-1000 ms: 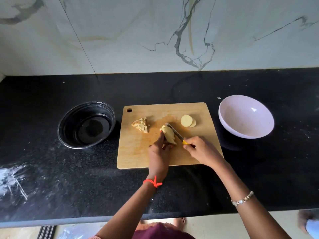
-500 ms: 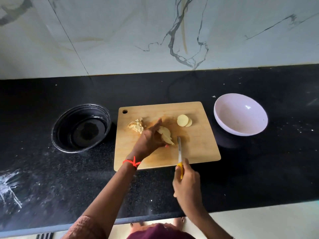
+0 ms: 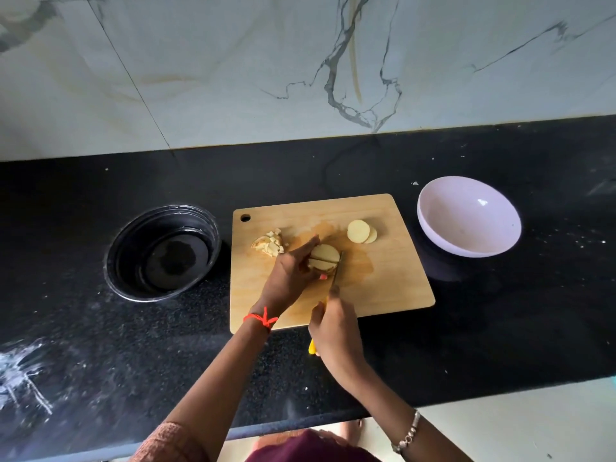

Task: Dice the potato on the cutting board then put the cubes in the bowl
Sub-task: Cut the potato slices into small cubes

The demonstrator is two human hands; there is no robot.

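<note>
A wooden cutting board (image 3: 383,288) lies on the black counter. In its middle my left hand (image 3: 288,278) pins a stack of potato slices (image 3: 324,256) flat. My right hand (image 3: 335,331) grips a yellow-handled knife (image 3: 335,278) whose blade stands against the stack's right side. A pile of small potato cubes (image 3: 270,243) sits at the board's upper left. Two round slices (image 3: 361,231) lie at the upper right. An empty pale pink bowl (image 3: 468,216) stands to the right of the board.
A black round bowl (image 3: 163,253) stands left of the board, touching its edge. White smears (image 3: 23,378) mark the counter at the far left. The counter's front edge runs just below my forearms. A marble wall rises behind.
My left hand has flattened the potato slices into a stack and holds them. My right hand has brought the knife forward from the board's front edge up against the stack.
</note>
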